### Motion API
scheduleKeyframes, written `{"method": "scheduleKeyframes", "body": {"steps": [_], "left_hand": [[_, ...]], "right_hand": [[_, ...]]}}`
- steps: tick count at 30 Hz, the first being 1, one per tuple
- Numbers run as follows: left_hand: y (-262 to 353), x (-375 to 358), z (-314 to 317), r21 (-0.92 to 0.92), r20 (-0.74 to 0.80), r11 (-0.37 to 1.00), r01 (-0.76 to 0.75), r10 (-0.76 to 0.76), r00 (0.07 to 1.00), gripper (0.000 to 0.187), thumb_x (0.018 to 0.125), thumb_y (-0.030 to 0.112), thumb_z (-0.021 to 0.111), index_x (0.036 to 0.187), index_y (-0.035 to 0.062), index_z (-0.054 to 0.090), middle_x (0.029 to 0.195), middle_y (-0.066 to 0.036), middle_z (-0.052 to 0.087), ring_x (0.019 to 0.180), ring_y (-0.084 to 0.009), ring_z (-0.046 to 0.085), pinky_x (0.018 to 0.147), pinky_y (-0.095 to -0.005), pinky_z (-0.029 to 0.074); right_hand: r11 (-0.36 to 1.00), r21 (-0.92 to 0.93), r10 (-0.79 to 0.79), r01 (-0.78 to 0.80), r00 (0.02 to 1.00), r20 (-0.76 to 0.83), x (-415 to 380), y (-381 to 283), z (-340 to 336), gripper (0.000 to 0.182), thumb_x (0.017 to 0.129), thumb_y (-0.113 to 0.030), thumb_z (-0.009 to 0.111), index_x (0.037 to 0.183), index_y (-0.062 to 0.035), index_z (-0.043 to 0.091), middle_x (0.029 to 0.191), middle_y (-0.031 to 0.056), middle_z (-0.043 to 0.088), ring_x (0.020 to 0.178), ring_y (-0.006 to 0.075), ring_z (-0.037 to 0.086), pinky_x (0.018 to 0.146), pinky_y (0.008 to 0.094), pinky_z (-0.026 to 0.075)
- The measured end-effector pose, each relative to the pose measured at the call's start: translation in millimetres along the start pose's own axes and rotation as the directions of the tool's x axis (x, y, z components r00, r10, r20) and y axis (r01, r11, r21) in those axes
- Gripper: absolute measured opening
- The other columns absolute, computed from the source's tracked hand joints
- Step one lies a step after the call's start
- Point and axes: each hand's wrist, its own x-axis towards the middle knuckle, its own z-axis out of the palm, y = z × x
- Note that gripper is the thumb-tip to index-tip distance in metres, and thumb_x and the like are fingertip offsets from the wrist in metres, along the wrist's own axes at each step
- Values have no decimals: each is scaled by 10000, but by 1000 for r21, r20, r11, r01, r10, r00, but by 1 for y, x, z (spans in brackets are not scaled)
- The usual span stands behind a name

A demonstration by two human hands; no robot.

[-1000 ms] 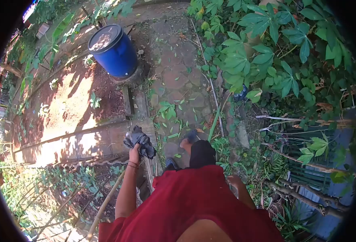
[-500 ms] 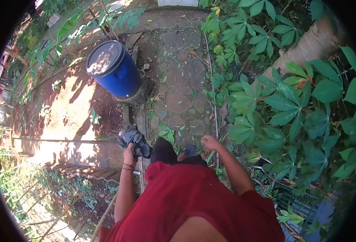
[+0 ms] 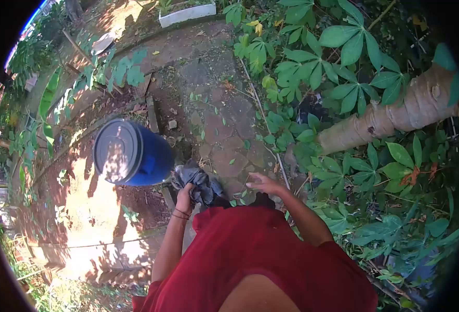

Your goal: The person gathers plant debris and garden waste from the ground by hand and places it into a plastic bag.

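My left hand (image 3: 184, 196), with thin bands at the wrist, grips a crumpled dark grey cloth (image 3: 204, 188). The cloth hangs in loose folds in front of my body, its far edge close to the base of a blue barrel (image 3: 154, 158) in this view. That barrel stands upright to the left with a dark grey lid (image 3: 116, 151) on top, partly sunlit. My right hand (image 3: 267, 184) is held out over the stone path with fingers apart and nothing in them. My feet are mostly hidden below my red shirt.
A stone path (image 3: 224, 132) runs ahead, scattered with leaves. A thin pipe (image 3: 258, 101) edges it on the right, beside dense leafy plants (image 3: 356, 39) and a thick trunk (image 3: 390, 117). Sunlit soil (image 3: 91, 208) lies left; a white planter box (image 3: 188, 14) stands ahead.
I have moved forward along the path, and the barrel is now closer beside me. My left hand carries the cloth forward. The fingers of my right hand have spread from a looser curl.
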Motion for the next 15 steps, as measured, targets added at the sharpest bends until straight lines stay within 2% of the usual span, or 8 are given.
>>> {"method": "scheduleKeyframes", "body": {"steps": [3, 5, 7, 8, 9, 11, 12, 15], "left_hand": [[58, 37, 50, 130, 102, 991, 30, -43, 994, 323, 914, 221, 558, 1080, -40, 653, 998, -90, 703, 916, -209, 686, 853, -349, 550], [112, 34, 106, 641, 304, 758, -119, -108, 947, 307, 912, 213, 557, 1065, -32, 662, 969, -84, 711, 891, -184, 691, 835, -334, 559], [132, 59, 138, 392, 340, 884, 253, -395, 854, 275, 916, 205, 557, 1036, -12, 676, 952, -74, 719, 858, -165, 695, 816, -315, 565], [142, 71, 150, 371, 389, 854, 365, -500, 774, 250, 918, 197, 558, 1014, 4, 684, 943, -73, 725, 835, -161, 702, 801, -310, 575], [150, 81, 165, 373, 390, 852, 367, -503, 771, 250, 918, 197, 558, 1014, 4, 684, 943, -73, 725, 835, -161, 702, 801, -310, 575], [160, 90, 204, 446, 440, 777, 445, -623, 647, 238, 917, 195, 562, 1002, 6, 678, 940, -71, 724, 818, -160, 704, 779, -319, 581], [162, 94, 222, 492, 440, 765, 415, -630, 640, 243, 908, 210, 580, 996, 5, 676, 938, -75, 725, 804, -172, 706, 768, -332, 585], [151, 133, 253, 470, 441, 729, 497, -682, 583, 273, 897, 233, 602, 1002, -9, 673, 951, -86, 726, 782, -185, 704, 760, -326, 580]], "right_hand": [[988, 104, -108, 116, 991, -76, 35, -53, -1, 790, 903, -506, 684, 1497, -59, 417, 1522, 198, 394, 1370, 285, 448, 1108, 404, 370], [875, 41, -440, 483, 827, -350, 55, -94, -22, 712, 1001, -561, 470, 1535, -104, 358, 1591, 138, 296, 1425, 253, 382, 1155, 398, 309], [877, 110, -408, 467, 847, -341, 70, -121, -41, 708, 1014, -577, 403, 1532, -96, 362, 1581, 130, 318, 1424, 257, 383, 1158, 401, 308], [862, 159, -415, 482, 850, -326, 79, -130, -50, 713, 1026, -593, 337, 1529, -88, 365, 1571, 122, 341, 1423, 260, 385, 1160, 404, 307], [862, 160, -412, 480, 850, -329, 85, -134, -57, 713, 1026, -593, 337, 1529, -88, 365, 1571, 122, 341, 1423, 260, 385, 1160, 404, 307], [598, 740, -351, 308, 931, -104, 91, -139, -70, 756, 1006, -641, 330, 1499, -75, 421, 1498, 127, 446, 1377, 256, 435, 1168, 394, 292], [426, 861, -370, 276, 922, -113, 93, -141, -75, 805, 986, -682, 308, 1488, -63, 424, 1476, 128, 480, 1363, 260, 455, 1157, 414, 329], [276, 945, -280, 178, 955, -98, 110, -103, -82, 836, 969, -707, 312, 1466, -47, 436, 1479, 131, 480, 1348, 279, 474, 1140, 431, 364]]}}
